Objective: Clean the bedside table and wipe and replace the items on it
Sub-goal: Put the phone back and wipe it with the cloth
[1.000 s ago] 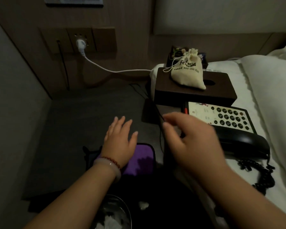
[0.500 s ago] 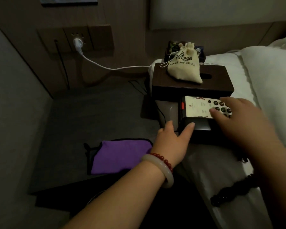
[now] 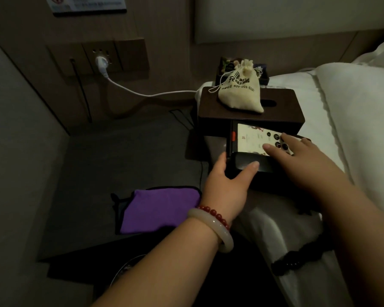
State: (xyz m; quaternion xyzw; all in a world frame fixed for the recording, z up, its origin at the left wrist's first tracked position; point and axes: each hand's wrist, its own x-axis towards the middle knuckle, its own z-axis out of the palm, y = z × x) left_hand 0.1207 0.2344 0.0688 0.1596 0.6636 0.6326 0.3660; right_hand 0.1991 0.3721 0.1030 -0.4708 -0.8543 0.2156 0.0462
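1. Currently, the black telephone (image 3: 251,141) is lying at centre right of the frame, on the edge of the white bed (image 3: 353,103), touching the near side of the dark tissue box (image 3: 248,119).
2. The left hand (image 3: 227,185) is gripping the telephone's near-left corner: the thumb is pressing against the left side and one finger is curling over the handset.
3. The right hand (image 3: 304,162) is resting on the keypad, with its fingers lying straight and spread over the buttons and closing on nothing.
4. A cream drawstring bag (image 3: 239,94) is standing upright on top of the tissue box.
5. The purple cloth (image 3: 160,209) is lying flat on the grey bedside table (image 3: 120,156), lower centre of the frame, just left of the left wrist.
6. A white cable (image 3: 142,92) is running from the wall socket (image 3: 101,62), upper left of the frame, toward the tissue box.
7. A black coiled cord (image 3: 297,258) is trailing over the bed edge at lower right.
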